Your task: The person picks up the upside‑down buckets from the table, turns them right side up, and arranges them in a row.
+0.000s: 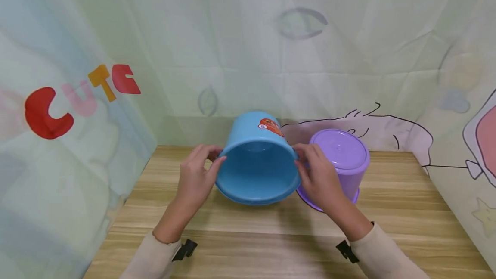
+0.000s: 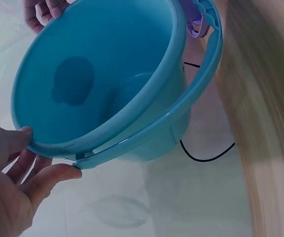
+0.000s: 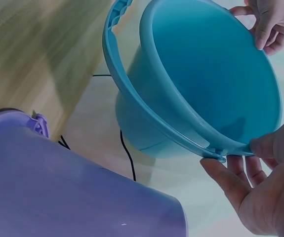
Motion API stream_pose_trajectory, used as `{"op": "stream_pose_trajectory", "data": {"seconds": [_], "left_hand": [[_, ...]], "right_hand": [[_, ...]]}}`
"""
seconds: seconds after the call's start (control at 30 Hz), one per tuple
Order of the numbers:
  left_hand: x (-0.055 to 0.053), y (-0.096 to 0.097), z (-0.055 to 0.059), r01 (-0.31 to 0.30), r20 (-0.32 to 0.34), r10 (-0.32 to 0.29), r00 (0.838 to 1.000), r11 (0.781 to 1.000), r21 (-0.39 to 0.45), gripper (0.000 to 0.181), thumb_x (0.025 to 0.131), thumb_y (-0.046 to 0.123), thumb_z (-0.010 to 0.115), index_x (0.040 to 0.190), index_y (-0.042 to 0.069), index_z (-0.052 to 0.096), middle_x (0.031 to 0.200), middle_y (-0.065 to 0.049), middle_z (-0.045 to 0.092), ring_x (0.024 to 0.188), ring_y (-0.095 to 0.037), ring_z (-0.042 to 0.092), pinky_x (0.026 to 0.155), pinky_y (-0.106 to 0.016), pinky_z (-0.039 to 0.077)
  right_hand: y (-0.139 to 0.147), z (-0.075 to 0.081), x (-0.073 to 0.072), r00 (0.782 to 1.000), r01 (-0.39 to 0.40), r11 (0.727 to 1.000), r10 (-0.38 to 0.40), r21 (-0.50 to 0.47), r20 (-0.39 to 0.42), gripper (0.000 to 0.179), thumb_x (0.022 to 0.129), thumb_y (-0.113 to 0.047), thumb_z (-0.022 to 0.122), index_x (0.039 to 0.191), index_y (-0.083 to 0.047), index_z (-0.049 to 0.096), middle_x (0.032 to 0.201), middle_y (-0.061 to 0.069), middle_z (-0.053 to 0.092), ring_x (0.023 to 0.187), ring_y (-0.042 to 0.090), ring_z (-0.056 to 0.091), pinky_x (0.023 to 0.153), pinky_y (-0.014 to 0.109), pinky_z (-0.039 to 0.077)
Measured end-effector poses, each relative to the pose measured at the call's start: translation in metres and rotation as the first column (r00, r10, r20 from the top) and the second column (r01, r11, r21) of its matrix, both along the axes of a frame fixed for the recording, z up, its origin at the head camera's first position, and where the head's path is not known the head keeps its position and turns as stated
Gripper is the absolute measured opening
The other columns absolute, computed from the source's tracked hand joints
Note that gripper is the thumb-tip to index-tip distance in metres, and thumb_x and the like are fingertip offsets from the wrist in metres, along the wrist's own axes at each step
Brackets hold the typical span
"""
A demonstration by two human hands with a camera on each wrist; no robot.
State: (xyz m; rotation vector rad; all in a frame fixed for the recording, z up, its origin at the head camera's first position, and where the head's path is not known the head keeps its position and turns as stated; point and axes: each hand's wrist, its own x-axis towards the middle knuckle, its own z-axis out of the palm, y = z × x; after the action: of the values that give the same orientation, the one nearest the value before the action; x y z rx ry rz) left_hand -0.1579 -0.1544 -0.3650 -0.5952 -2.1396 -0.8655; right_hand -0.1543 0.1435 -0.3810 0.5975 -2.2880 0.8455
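A light blue bucket (image 1: 257, 130) is held tilted over the table, its mouth turned toward me and its base toward the back wall. My left hand (image 1: 196, 175) pinches the rim at the left side, thumb at the edge. On the opposite side my right hand (image 1: 320, 178) pinches the rim near the handle joint. The bucket's blue handle (image 2: 211, 64) hangs down below the rim, away from the body. A red and white sticker (image 1: 272, 126) marks its outer wall. Beside my right hand, a purple bucket (image 1: 342, 154) stands upside down, partly hidden by that hand.
The wooden table (image 1: 252, 244) runs up to a printed fabric curtain (image 1: 240, 46) at the back and sides. Colourful letters decorate the curtain at left. A black clip (image 1: 186, 249) sits at my left cuff and another clip (image 1: 346, 251) at my right.
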Motion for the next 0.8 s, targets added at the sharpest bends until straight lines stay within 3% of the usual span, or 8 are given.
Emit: {"op": "stream_pose_trajectory", "data": {"seconds": [0.43, 0.8], "left_hand": [[-0.013, 0.0, 0.013, -0.033, 0.13, 0.028, 0.991, 0.999, 0.037, 0.02, 0.085, 0.003, 0.082, 0.104, -0.002, 0.076, 0.096, -0.016, 0.074, 0.078, -0.028, 0.074, 0.067, -0.043, 0.063], [-0.022, 0.0, 0.016, -0.065, 0.268, 0.052, 0.962, 0.997, 0.04, 0.023, 0.089, 0.008, 0.08, 0.11, -0.001, 0.077, 0.098, -0.016, 0.074, 0.078, -0.028, 0.075, 0.071, -0.044, 0.064]], "right_hand": [[-0.003, 0.014, -0.013, 1.0, 0.03, 0.999, -0.03, 0.025, 0.001, 0.036, 0.093, 0.0, 0.072, 0.127, -0.012, 0.068, 0.102, 0.007, 0.065, 0.089, 0.022, 0.067, 0.067, 0.038, 0.058], [-0.005, 0.022, -0.026, 0.998, 0.059, 0.996, -0.061, 0.071, 0.034, 0.039, 0.091, -0.001, 0.074, 0.13, -0.006, 0.071, 0.107, 0.013, 0.071, 0.084, 0.026, 0.071, 0.067, 0.041, 0.059]]}}
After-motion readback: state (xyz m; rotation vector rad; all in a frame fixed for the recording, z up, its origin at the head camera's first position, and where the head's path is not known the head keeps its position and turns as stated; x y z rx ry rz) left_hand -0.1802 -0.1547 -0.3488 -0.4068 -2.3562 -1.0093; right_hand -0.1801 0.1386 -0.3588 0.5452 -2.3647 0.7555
